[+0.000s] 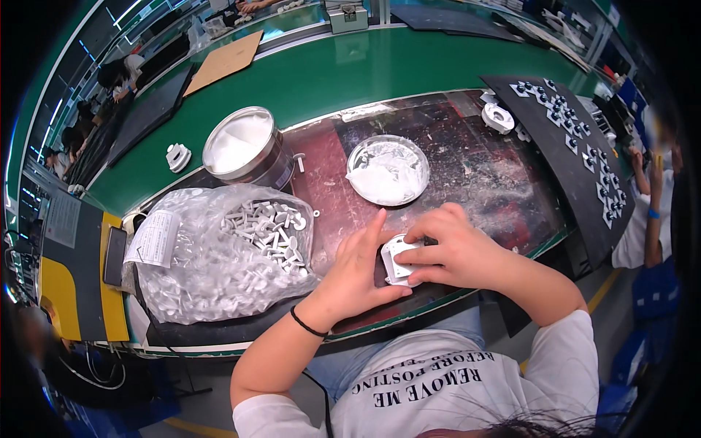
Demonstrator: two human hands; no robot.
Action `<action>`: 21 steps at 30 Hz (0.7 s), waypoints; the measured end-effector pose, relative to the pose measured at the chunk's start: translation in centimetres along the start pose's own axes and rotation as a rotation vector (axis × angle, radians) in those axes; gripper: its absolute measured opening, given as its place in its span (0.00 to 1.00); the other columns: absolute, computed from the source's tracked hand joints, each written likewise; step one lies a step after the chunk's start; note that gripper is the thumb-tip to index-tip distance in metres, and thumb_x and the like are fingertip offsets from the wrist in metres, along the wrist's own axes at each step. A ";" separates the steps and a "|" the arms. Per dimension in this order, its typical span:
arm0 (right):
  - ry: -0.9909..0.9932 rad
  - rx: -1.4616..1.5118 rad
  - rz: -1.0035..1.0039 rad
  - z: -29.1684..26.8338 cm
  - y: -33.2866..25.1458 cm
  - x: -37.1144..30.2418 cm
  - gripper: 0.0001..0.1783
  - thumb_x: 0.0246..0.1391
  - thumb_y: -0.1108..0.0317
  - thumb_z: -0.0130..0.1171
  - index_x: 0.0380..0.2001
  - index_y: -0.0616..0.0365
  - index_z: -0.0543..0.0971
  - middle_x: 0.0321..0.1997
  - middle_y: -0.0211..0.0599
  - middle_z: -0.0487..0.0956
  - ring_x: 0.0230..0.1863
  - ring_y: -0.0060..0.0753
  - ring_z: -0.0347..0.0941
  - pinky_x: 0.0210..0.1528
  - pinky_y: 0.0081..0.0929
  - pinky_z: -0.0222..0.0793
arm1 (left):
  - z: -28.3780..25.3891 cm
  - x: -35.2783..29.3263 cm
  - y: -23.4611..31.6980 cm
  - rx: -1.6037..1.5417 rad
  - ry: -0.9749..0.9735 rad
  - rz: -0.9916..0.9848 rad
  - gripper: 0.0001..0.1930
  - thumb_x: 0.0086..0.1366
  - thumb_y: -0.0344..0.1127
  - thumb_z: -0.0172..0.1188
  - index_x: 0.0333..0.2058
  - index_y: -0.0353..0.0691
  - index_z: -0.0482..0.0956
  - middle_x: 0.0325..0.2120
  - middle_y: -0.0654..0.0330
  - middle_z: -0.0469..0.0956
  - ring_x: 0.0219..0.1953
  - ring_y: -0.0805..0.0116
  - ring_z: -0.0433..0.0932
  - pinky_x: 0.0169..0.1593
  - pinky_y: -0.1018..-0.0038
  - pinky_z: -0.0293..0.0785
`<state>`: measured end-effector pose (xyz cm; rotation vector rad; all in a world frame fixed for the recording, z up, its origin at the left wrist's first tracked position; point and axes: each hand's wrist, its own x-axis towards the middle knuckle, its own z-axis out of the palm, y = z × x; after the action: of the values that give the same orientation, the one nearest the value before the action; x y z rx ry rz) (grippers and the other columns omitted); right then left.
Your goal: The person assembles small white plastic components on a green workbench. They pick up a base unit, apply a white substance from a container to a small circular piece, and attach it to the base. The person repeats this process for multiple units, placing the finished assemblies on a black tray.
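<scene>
A small white plastic part (395, 250) with a flat face and small holes is at the table's near edge, between my hands. My right hand (456, 252) grips it from the right, thumb and fingertips pressed on its face. On the other side, my left hand (355, 264) curves round the part, thumb along its near edge and index finger pointing up past it. The left palm hides some of that side. Just beyond my hands lies a round shallow dish (391, 191) smeared with white paste.
A clear plastic bag (197, 281) of white mushroom-shaped pieces lies left, with a tin (274, 164) of white paste behind it. One loose white pin (299, 161) stands beside the tin. At right, a black board (577, 168) carries several small white-and-black parts, near another white part (498, 117).
</scene>
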<state>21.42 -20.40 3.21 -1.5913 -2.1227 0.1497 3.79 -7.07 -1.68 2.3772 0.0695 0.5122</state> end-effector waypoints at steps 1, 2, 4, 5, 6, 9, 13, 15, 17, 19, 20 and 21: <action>0.005 -0.016 -0.012 0.0 0.0 0.0 0.18 0.38 0.56 0.66 0.37 0.44 0.81 0.39 0.26 0.74 0.45 0.31 0.68 0.51 0.38 0.55 | 0.1 0.0 -0.1 -0.007 -0.003 -0.004 0.63 0.42 0.42 0.73 0.65 0.37 0.31 0.50 0.48 0.71 0.53 0.49 0.68 0.59 0.57 0.56; 0.009 -0.032 -0.025 0.0 0.0 0.1 0.18 0.38 0.55 0.66 0.37 0.44 0.81 0.39 0.25 0.75 0.44 0.31 0.68 0.51 0.37 0.55 | 0.2 -0.1 -0.3 -0.013 -0.005 -0.007 0.63 0.42 0.41 0.74 0.65 0.37 0.32 0.50 0.48 0.71 0.53 0.48 0.68 0.58 0.57 0.56; 0.022 -0.053 -0.038 0.0 0.0 0.0 0.18 0.38 0.55 0.66 0.36 0.43 0.82 0.39 0.24 0.76 0.43 0.30 0.69 0.52 0.38 0.55 | 0.3 0.0 -0.4 -0.028 -0.009 -0.011 0.63 0.42 0.41 0.74 0.65 0.37 0.32 0.49 0.48 0.71 0.53 0.48 0.68 0.58 0.58 0.57; 0.032 -0.057 -0.039 0.1 0.1 -0.1 0.17 0.38 0.55 0.67 0.35 0.43 0.82 0.39 0.24 0.76 0.43 0.29 0.69 0.52 0.38 0.54 | 0.2 0.0 -0.3 -0.035 -0.011 -0.012 0.63 0.42 0.40 0.74 0.65 0.38 0.32 0.49 0.48 0.71 0.53 0.48 0.68 0.58 0.58 0.58; 0.042 -0.061 -0.039 0.2 0.2 -0.2 0.17 0.38 0.55 0.67 0.35 0.43 0.82 0.39 0.23 0.76 0.43 0.29 0.69 0.52 0.39 0.54 | 0.2 0.1 -0.3 -0.041 -0.013 -0.012 0.63 0.41 0.40 0.74 0.65 0.38 0.32 0.49 0.48 0.71 0.53 0.48 0.69 0.58 0.58 0.58; 0.046 0.005 0.013 0.4 0.2 -0.4 0.17 0.37 0.56 0.68 0.34 0.44 0.82 0.40 0.23 0.76 0.44 0.29 0.69 0.54 0.41 0.53 | 0.3 0.1 -0.4 -0.054 -0.006 -0.010 0.63 0.41 0.40 0.74 0.65 0.37 0.33 0.49 0.47 0.71 0.52 0.48 0.69 0.58 0.58 0.58; 0.060 0.048 0.064 0.8 0.1 -0.6 0.16 0.36 0.56 0.68 0.34 0.43 0.83 0.41 0.23 0.75 0.45 0.29 0.69 0.56 0.44 0.52 | 0.3 0.1 -0.4 -0.076 0.005 -0.003 0.62 0.41 0.40 0.74 0.65 0.37 0.34 0.49 0.48 0.72 0.52 0.49 0.69 0.58 0.59 0.58; 0.055 0.034 0.074 0.7 -0.1 -0.7 0.16 0.36 0.57 0.68 0.34 0.43 0.83 0.41 0.23 0.75 0.45 0.29 0.69 0.57 0.46 0.51 | 0.4 0.1 -0.4 -0.082 0.010 -0.004 0.62 0.41 0.41 0.74 0.65 0.37 0.34 0.49 0.48 0.72 0.52 0.49 0.69 0.58 0.59 0.58; 0.040 0.018 0.076 0.5 -0.1 -0.5 0.16 0.36 0.57 0.68 0.34 0.42 0.83 0.41 0.23 0.75 0.45 0.28 0.69 0.58 0.47 0.49 | 0.3 0.1 -0.3 -0.064 0.010 -0.010 0.62 0.41 0.40 0.74 0.65 0.37 0.34 0.49 0.48 0.72 0.52 0.49 0.69 0.58 0.59 0.58; 0.032 0.010 0.078 0.4 -0.1 -0.5 0.16 0.36 0.57 0.68 0.34 0.42 0.83 0.40 0.22 0.75 0.45 0.28 0.69 0.59 0.48 0.48 | 0.3 0.1 -0.2 -0.054 0.006 -0.015 0.62 0.41 0.40 0.74 0.65 0.37 0.34 0.49 0.49 0.72 0.52 0.49 0.70 0.58 0.59 0.58; 0.032 0.011 0.077 0.4 -0.1 -0.6 0.16 0.37 0.57 0.68 0.34 0.42 0.83 0.40 0.22 0.75 0.45 0.28 0.69 0.59 0.49 0.48 | 0.3 0.1 -0.2 -0.051 0.003 -0.017 0.62 0.41 0.40 0.74 0.65 0.37 0.34 0.49 0.49 0.72 0.52 0.49 0.70 0.58 0.59 0.58; 0.032 0.012 0.075 0.4 -0.1 -0.6 0.16 0.37 0.57 0.68 0.34 0.42 0.83 0.40 0.22 0.75 0.45 0.28 0.69 0.59 0.49 0.47 | 0.2 0.1 -0.2 -0.048 0.001 -0.020 0.62 0.41 0.40 0.74 0.65 0.38 0.34 0.49 0.49 0.72 0.52 0.49 0.70 0.58 0.59 0.58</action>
<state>21.24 -20.88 2.69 -1.6565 -2.0352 0.1608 4.01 -7.04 -1.91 2.3267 0.0810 0.5001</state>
